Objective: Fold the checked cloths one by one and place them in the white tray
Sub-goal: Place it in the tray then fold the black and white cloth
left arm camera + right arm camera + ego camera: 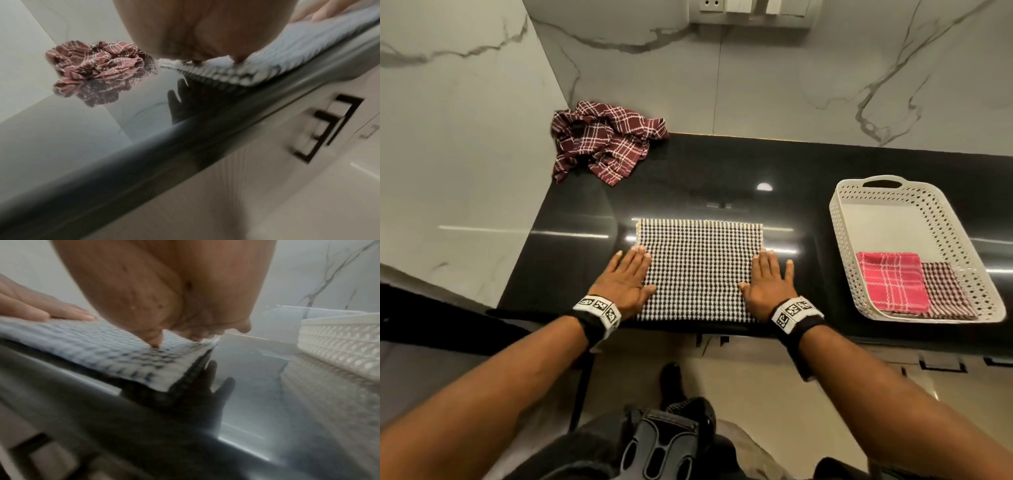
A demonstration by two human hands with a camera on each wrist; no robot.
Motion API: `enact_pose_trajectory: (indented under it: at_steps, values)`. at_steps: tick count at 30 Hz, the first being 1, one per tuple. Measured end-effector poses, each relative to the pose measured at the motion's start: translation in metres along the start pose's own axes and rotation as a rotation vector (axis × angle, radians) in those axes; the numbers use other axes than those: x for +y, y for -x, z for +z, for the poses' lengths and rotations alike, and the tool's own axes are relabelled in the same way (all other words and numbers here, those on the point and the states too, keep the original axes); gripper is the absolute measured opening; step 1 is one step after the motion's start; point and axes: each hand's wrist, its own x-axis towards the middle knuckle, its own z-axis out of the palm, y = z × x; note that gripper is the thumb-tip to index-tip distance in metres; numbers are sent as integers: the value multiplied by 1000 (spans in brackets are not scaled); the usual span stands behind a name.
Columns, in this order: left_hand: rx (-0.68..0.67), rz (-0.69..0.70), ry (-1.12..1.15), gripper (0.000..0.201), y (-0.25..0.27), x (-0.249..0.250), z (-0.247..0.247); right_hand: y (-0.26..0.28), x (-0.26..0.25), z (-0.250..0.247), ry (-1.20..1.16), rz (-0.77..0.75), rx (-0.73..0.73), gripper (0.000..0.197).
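A black-and-white checked cloth (700, 270) (287, 47) (107, 353) lies flat as a rectangle near the front edge of the black counter. My left hand (628, 277) (185, 32) presses flat on its left edge, fingers straight. On the right edge my right hand (768, 279) (164, 293) lies flat the same way. A crumpled maroon checked cloth (602, 142) (96, 71) sits at the back left corner. The white perforated tray (840, 219) (339, 344) stands to the right, holding a folded pink checked cloth (892, 282) and a folded brown checked cloth (947, 291).
Marble walls (791, 85) close off the back and left side of the black counter (722, 178). Bare counter lies between the flat cloth and the tray. Drawer handles (329, 126) show below the counter's front edge.
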Motion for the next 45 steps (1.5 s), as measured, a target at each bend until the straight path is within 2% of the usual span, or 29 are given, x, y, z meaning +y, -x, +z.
enact_pose_trajectory:
  at_steps: [3,6,10,14,18,21,23,25,28,30,33,35,37,41,45]
  values:
    - [134,96,57,76,-4,43,-3,15,-49,7,-36,-135,93,72]
    - [102,151,44,92,1,66,14,28,-68,32,-36,-267,32,79]
    - [144,61,114,92,30,42,44,40,-17,49,2,-250,60,101]
    - [234,49,71,106,49,26,61,48,23,51,106,-358,143,111]
    - [326,41,130,96,61,26,70,61,36,70,-83,-407,284,92]
    - [418,76,374,87,74,21,77,71,46,84,-346,-426,392,66]
    - [433,-9,616,72,84,19,68,79,46,76,-623,-352,427,47]
    - [441,-141,765,53,88,20,47,84,39,52,-831,-251,410,31]
    - [555,-285,871,8,76,24,14,73,30,16,-873,-153,429,15]
    - [556,-344,874,18,57,23,-1,52,26,3,-836,-78,427,17]
    - [409,-434,787,30,22,17,-10,22,21,0,-753,40,412,24]
    - [296,-475,689,33,3,15,-10,10,17,1,-693,105,370,26]
    - [237,-494,601,34,-8,16,-11,3,14,3,-580,157,322,29]
    - [244,-527,544,31,-17,20,-10,-1,11,2,-397,178,300,32]
    - [285,-536,514,26,-17,24,-9,-4,9,0,-324,163,299,34]
